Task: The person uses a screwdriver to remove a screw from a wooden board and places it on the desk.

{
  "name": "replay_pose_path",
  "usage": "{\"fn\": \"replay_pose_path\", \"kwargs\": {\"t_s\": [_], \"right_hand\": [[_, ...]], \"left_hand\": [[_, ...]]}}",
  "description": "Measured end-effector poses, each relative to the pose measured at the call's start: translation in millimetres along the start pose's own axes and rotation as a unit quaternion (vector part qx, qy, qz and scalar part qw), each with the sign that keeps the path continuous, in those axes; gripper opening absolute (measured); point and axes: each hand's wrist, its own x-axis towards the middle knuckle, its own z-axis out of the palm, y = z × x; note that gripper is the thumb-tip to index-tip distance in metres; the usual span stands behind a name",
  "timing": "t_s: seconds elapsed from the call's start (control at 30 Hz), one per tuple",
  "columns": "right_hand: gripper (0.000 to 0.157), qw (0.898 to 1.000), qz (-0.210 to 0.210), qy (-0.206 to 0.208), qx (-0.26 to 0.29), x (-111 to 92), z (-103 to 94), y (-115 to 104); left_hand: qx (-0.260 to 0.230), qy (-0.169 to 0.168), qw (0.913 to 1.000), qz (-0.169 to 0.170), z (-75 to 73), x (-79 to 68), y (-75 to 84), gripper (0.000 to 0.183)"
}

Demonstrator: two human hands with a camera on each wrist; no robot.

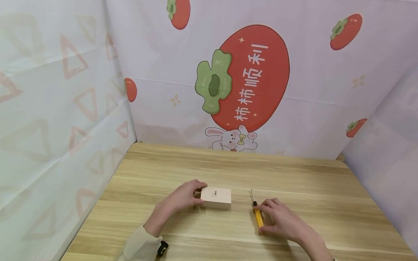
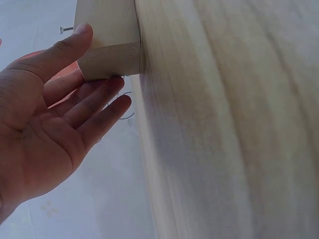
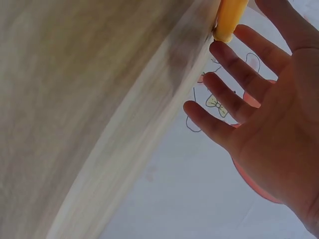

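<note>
A pale wooden block lies flat on the table, and a small screw stands up from its top face. My left hand holds the block's left end, thumb on the near side and fingers round the far side. In the left wrist view, the screw sticks out with its head well clear of the wood. To the right lies a screwdriver with a yellow handle, its tip pointing away from me. My right hand is at the handle, its fingers spread and loosely extended in the right wrist view.
The wood-grain table carries the block and the screwdriver, a short gap apart. A white printed backdrop rises at the far edge, with sheets at the left and right.
</note>
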Motion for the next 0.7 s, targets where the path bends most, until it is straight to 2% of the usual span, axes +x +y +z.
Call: {"fn": "replay_pose_path", "kwargs": {"t_s": [0.23,0.47,0.7], "right_hand": [[0.052,0.999,-0.006,-0.035,0.008,1.9,0.8,-3.2],[0.028,0.999,-0.035,-0.018,0.025,2.1,2.5,-3.2],[0.035,0.999,-0.029,-0.021,0.026,3.6,1.5,-3.6]], "left_hand": [[0.004,0.005,0.9999,-0.010,1.1,-1.5,2.1,0.058],[0.004,0.004,0.9999,-0.013,1.7,-0.8,2.6,0.059],[0.007,0.005,0.9999,-0.015,1.0,-1.9,2.7,0.059]]}}
